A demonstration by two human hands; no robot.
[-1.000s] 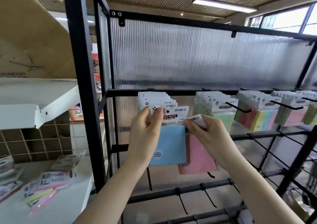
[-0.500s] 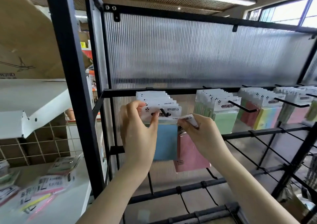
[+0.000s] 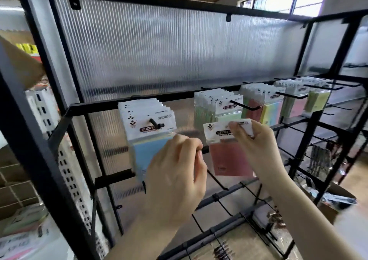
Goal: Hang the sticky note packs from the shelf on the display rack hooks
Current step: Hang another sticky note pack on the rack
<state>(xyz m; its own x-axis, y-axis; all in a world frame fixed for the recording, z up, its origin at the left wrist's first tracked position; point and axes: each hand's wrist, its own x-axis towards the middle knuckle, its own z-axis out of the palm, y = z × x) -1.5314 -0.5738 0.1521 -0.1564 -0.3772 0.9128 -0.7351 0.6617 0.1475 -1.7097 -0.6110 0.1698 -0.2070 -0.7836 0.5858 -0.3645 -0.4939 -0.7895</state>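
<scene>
A black metal display rack (image 3: 127, 106) with a ribbed translucent back panel carries hooks. Above the left hand, a stack of blue sticky note packs (image 3: 148, 132) hangs on a black hook (image 3: 156, 123); beyond the right hand hang green (image 3: 217, 108), red-and-yellow (image 3: 264, 104) and pink packs (image 3: 294, 98).

On the display rack (image 3: 139, 104), a stack of sticky note packs (image 3: 147, 120) hangs on the leftmost hook (image 3: 156, 123), with further stacks (image 3: 223, 104) on hooks to its right. The right hand (image 3: 256, 146) holds one pack (image 3: 229, 154) before the rack, between those two stacks; the left hand (image 3: 177, 176) is just left of it, in front of the hung stack. More packs (image 3: 23, 234), blurred, seem to lie on a shelf at far lower left.
</scene>
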